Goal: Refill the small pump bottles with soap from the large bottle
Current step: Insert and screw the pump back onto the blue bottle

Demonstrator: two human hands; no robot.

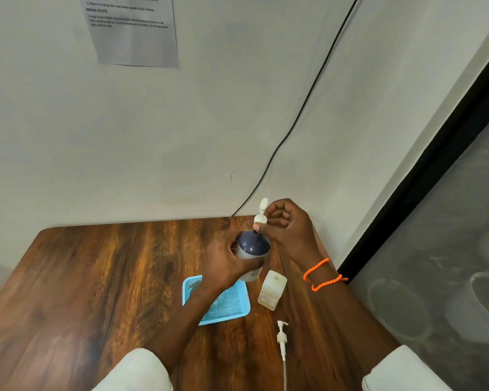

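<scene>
Left hand [223, 263] wrapped round blue-topped bottle [251, 249], held up over blue tray [223, 303]. Right hand [285, 227] pinching white pump [261, 214] at bottle's neck. Small square bottle [272, 290] open on table [96, 277], loose pump [282, 338] lying near.

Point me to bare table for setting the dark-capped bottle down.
Free: table left of the tray, out to its left edge. Crowded: right side, with the square bottle, loose pump and both forearms.
</scene>
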